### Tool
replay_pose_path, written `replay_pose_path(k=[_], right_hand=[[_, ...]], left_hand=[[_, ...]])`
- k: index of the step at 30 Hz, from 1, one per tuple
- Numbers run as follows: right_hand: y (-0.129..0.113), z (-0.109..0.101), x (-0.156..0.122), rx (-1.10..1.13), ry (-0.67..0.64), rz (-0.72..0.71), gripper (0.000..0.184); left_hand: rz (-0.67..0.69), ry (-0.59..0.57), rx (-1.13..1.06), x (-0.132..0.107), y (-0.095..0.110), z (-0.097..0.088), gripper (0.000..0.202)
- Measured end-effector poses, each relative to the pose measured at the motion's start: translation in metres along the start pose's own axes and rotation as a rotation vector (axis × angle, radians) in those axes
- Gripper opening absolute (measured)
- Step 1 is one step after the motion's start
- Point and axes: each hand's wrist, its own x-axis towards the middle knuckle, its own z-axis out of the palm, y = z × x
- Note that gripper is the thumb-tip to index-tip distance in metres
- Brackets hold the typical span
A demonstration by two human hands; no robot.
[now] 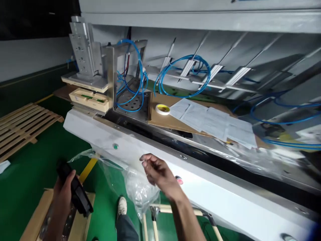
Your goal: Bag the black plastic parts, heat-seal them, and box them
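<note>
My left hand [64, 194] is low at the left, wrapped round a black handheld tool [75, 190] that points up and away from me. My right hand [157, 172] is in front of the white machine ledge [105, 134], fingers curled in a pinch on a clear plastic bag [135, 184]. The bag hangs crumpled below that hand and stretches left toward the tool. My shoe [122, 206] and trouser leg show on the green floor under the bag.
A green button [115, 146] and a red button [179, 181] sit on the ledge. Behind it lie a tape roll [162, 109], papers [213, 120] on cardboard, blue hoses [183, 72] and a metal fixture [87, 57]. A wooden pallet [22, 125] lies at left.
</note>
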Motion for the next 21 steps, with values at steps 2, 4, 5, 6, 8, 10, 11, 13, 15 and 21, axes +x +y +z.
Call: replay_pose_path(k=[2, 4, 5, 6, 8, 10, 11, 13, 15, 21], right_hand=[[-0.017, -0.044, 0.021, -0.044, -0.019, 0.073, 0.062], [-0.028, -0.078, 0.044, -0.156, -0.037, 0.132, 0.065], [-0.030, -0.091, 0.055, -0.217, -0.042, 0.150, 0.064], [-0.030, -0.101, 0.067, -0.269, -0.043, 0.160, 0.063], [-0.027, -0.118, 0.087, -0.335, -0.049, 0.172, 0.057], [-0.022, -0.131, 0.103, -0.381, -0.050, 0.178, 0.050], [-0.020, -0.139, 0.108, -0.406, -0.038, 0.173, 0.046], [-0.019, -0.152, 0.111, -0.462, 0.027, 0.141, 0.041], [-0.021, -0.161, 0.100, -0.533, 0.158, 0.081, 0.038], [0.014, -0.121, 0.024, -0.950, 0.664, -0.452, 0.032]], left_hand=[[0.037, -0.058, 0.007, -0.012, 0.012, 0.023, 0.052], [0.217, -0.117, 0.122, -0.030, 0.021, 0.044, 0.052], [0.326, -0.142, 0.197, -0.039, 0.024, 0.054, 0.054], [0.433, -0.169, 0.272, -0.046, 0.027, 0.064, 0.056], [0.601, -0.288, 0.408, -0.057, 0.031, 0.088, 0.061], [0.706, -0.489, 0.550, -0.059, 0.034, 0.117, 0.061], [0.736, -0.587, 0.631, -0.057, 0.036, 0.134, 0.058], [0.750, -0.714, 0.801, -0.050, 0.038, 0.170, 0.047], [0.720, -0.737, 0.940, -0.042, 0.039, 0.200, 0.037], [0.615, -0.692, 0.933, -0.030, 0.041, 0.239, 0.029]])
